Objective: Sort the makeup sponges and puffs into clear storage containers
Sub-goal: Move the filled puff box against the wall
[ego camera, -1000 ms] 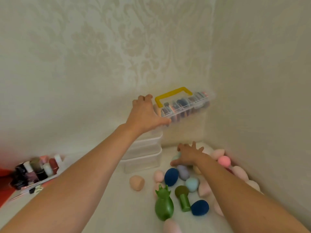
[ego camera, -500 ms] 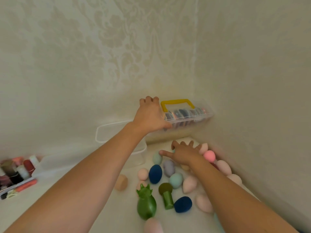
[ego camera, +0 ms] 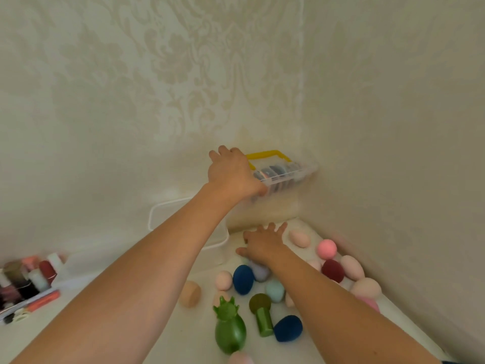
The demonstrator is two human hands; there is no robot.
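My left hand [ego camera: 232,173] grips the near end of a clear lidded box [ego camera: 286,174] with a yellow handle, held in the air near the wall corner; flat round puffs show through its side. My right hand [ego camera: 262,244] lies with fingers spread over a pile of egg-shaped sponges on the white surface. Among them are a dark blue sponge [ego camera: 243,279], a lilac sponge [ego camera: 259,271] under my palm, a teal sponge [ego camera: 274,290], a pink sponge [ego camera: 326,248] and a maroon sponge [ego camera: 332,270]. An open clear container [ego camera: 168,206] stands behind my left forearm.
A green pineapple-shaped holder [ego camera: 230,329] and a green mushroom-shaped holder [ego camera: 263,317] stand at the front. A second dark blue sponge [ego camera: 288,328] and a beige sponge [ego camera: 190,294] lie nearby. Small bottles and tubes [ego camera: 26,281] crowd the left edge. Walls close in behind and on the right.
The box in my left hand has come off the stack and moved right toward the corner, lower in view. My right hand slid forward over the sponges. The view shifted.
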